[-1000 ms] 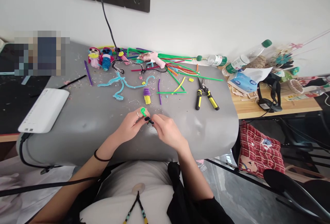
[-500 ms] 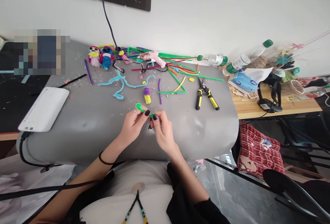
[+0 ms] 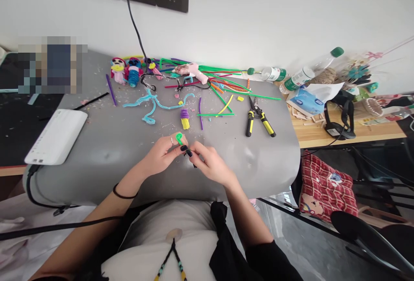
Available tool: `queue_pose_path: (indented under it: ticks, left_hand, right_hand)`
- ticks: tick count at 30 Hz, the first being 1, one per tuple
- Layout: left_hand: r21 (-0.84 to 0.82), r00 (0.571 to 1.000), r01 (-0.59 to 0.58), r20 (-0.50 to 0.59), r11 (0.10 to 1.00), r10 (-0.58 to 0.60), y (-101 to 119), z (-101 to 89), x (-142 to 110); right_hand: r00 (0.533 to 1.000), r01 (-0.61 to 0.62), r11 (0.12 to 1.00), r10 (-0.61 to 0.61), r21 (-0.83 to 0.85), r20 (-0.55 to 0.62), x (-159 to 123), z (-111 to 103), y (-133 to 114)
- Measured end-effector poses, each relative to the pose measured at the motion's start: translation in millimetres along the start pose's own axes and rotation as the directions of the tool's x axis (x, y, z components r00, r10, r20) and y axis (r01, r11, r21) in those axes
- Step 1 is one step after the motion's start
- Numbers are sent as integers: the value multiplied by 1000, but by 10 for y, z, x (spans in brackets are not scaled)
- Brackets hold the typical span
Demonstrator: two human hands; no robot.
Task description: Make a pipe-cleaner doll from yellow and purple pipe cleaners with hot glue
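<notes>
A green pipe cleaner [image 3: 179,138], curled into a coil at its visible end, is pinched between my two hands over the front of the grey table. My left hand [image 3: 164,153] grips it with thumb and fingers, and the coil sticks up above the fingertips. Touching the left fingertips, my right hand [image 3: 207,162] pinches the piece near its lower end, which the fingers mostly hide. Just beyond the hands stands a small purple and yellow pipe-cleaner bundle [image 3: 184,119]. Farther left lies a light blue branching pipe-cleaner figure [image 3: 150,104].
Yellow-and-black pliers [image 3: 258,119] lie open to the right. A pink glue gun [image 3: 194,73] rests by loose pipe cleaners [image 3: 226,74] and finished dolls [image 3: 133,73] at the back. A white power strip [image 3: 56,136] sits left; bottles [image 3: 297,80] and tissues [image 3: 305,101] are right.
The green coil has turned more upright and shifted slightly right. My right hand has rotated, its wrist swinging outward to the right; both hands stay pinched together.
</notes>
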State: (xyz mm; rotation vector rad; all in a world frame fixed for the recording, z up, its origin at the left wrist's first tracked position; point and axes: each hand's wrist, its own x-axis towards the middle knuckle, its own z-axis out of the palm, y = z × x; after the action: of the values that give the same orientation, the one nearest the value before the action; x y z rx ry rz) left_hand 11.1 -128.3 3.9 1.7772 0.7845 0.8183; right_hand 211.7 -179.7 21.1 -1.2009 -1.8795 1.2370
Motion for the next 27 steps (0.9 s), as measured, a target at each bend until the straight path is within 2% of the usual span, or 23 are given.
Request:
queue_pose_path:
  ticks: [2, 4, 10, 12, 15, 19, 24, 27]
  left_hand:
    - [18, 997, 3, 79, 1000, -4, 17, -44, 8]
    - [38, 994, 19, 103, 999, -23, 39, -53, 11]
    - [73, 987, 151, -64, 986, -146, 78, 17, 3]
    - [59, 981, 172, -103, 983, -166, 82, 40, 0]
    - [25, 973, 182, -146, 983, -176, 86, 68, -5]
    - [28, 978, 160, -138, 987, -155, 83, 112, -20]
    - [52, 989, 48, -142, 997, -40, 47, 165, -35]
    - [76, 990, -2, -143, 997, 13, 20, 170, -38]
  right_hand:
    - [994, 28, 999, -24, -32, 105, 1, -118, -20]
    - [990, 42, 998, -34, -55, 134, 1, -190, -32]
    - [1000, 8, 968, -14, -252, -22, -22, -159, -15]
    - [997, -15, 963, -6, -271, -77, -37, -119, 3]
    - [990, -28, 970, -6, -243, -141, -62, -58, 37]
    - [980, -14, 986, -20, -169, -200, -86, 36, 84]
    - [951, -33, 999, 43, 40, -307, -87, 178, 96]
    - [944, -43, 990, 84, 134, -319, -84, 230, 78]
